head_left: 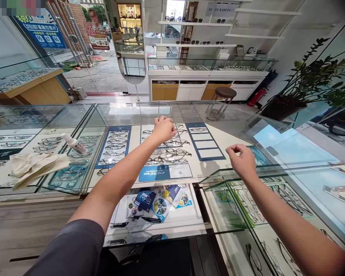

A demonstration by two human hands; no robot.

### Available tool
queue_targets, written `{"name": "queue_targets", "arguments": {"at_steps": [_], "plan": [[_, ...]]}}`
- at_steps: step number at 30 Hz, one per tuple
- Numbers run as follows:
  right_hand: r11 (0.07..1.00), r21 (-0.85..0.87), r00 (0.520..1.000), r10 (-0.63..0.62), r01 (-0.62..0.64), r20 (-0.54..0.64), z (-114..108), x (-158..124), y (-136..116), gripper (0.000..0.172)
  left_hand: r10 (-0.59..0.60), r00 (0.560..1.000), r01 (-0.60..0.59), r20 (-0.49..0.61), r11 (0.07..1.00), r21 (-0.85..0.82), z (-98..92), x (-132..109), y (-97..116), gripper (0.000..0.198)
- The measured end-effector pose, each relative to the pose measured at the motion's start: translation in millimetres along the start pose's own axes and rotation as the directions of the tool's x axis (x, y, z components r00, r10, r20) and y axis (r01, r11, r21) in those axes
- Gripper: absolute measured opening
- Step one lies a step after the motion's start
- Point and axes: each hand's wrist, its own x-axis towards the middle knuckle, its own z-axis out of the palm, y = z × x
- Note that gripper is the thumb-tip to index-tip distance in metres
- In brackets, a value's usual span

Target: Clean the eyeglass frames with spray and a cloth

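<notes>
My left hand (164, 129) reaches out over the glass display case, its fingers curled downward. Below it lie rows of eyeglasses (171, 155) on the tray. What the fingers hold, if anything, is hidden. My right hand (243, 159) is raised at the right with thumb and fingers drawn together, and nothing shows between the tips. Nearest to it is a blue-framed display board (209, 157) with one pair of glasses in its top slot. Another blue-framed board (97, 165) full of eyeglasses lies left of my left hand. A blue and white printed card (155, 174) lies in front.
A pulled-out drawer (199, 209) holds leaflets, small packets and pens. On the left glass top lie a beige cloth (36, 166) and a white spray bottle (74, 143). A glass case (230, 237) with eyeglasses stands at the right. Beyond are a stool (225, 92) and a plant (313, 80).
</notes>
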Motion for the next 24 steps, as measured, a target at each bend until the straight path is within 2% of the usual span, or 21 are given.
{"name": "queue_targets", "arguments": {"at_steps": [7,24], "plan": [[1.000,0.003,1.000,-0.021,0.021,-0.001,0,0,2,0.018,0.097,0.995,-0.096,-0.007,0.991,0.089,-4.3,-2,-9,0.019],[1.000,0.019,1.000,-0.002,0.002,-0.002,-1,-1,-3,0.019,0.159,0.987,-0.158,0.011,0.966,0.204,-11.7,-14,-1,0.031]]}}
